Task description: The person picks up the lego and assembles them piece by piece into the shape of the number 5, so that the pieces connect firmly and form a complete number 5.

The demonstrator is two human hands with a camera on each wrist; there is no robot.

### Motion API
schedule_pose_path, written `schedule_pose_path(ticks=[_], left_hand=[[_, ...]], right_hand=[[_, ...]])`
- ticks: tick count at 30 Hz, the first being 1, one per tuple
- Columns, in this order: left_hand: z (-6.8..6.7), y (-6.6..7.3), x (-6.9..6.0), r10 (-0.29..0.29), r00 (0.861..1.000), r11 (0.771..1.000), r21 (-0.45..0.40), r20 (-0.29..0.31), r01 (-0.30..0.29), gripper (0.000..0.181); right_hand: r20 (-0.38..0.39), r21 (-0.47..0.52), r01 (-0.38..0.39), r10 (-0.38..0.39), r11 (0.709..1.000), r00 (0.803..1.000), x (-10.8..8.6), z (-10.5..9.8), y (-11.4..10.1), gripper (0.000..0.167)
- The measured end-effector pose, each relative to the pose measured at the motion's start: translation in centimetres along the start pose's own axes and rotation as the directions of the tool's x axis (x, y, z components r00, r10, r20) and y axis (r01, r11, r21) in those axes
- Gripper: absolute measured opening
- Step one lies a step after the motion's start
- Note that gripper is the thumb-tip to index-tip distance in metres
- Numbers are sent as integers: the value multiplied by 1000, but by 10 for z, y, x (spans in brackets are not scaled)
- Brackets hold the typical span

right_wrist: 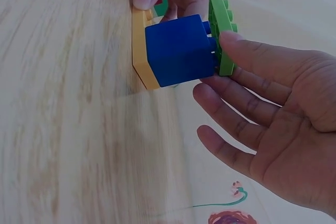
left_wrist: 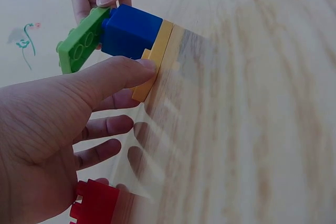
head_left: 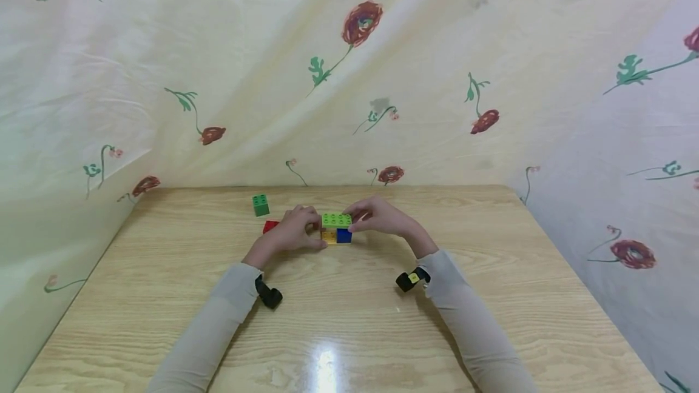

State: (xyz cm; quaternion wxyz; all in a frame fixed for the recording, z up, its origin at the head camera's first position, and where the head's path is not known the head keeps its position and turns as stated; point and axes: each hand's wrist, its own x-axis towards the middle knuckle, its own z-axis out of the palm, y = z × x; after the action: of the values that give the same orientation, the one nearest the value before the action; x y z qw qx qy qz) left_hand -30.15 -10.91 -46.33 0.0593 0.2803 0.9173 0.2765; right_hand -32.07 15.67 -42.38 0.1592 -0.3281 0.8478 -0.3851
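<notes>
Near the middle of the head view, the right hand (head_left: 384, 217) pinches the light green plate (head_left: 337, 220) over the blue brick (right_wrist: 178, 51); the left hand (head_left: 295, 229) seems to pinch the yellow base (left_wrist: 161, 40), its far fingertips being hidden. Probably light, stiff plastic, best held by short ends.

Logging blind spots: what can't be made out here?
Head view: part of the red brick, behind the left hand.
Left wrist view: red brick's lower end, cut by bottom edge; part of the yellow plate, behind that hand.
Right wrist view: most of the dark green brick, behind that hand.
</notes>
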Motion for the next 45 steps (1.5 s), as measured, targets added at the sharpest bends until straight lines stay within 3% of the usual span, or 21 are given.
schedule_pose_path(ticks=[31, 45], left_hand=[[0, -2, 3, 0, 1000, 999, 42, 1, 0, 32], [-1, -3, 2, 38, 999, 999, 36, -9, -37, 31]], right_hand=[[5, -24, -14, 14, 1000, 1000, 0, 1, -1, 40], [1, -60, -22, 22, 998, 1000, 0, 1, -5, 39]])
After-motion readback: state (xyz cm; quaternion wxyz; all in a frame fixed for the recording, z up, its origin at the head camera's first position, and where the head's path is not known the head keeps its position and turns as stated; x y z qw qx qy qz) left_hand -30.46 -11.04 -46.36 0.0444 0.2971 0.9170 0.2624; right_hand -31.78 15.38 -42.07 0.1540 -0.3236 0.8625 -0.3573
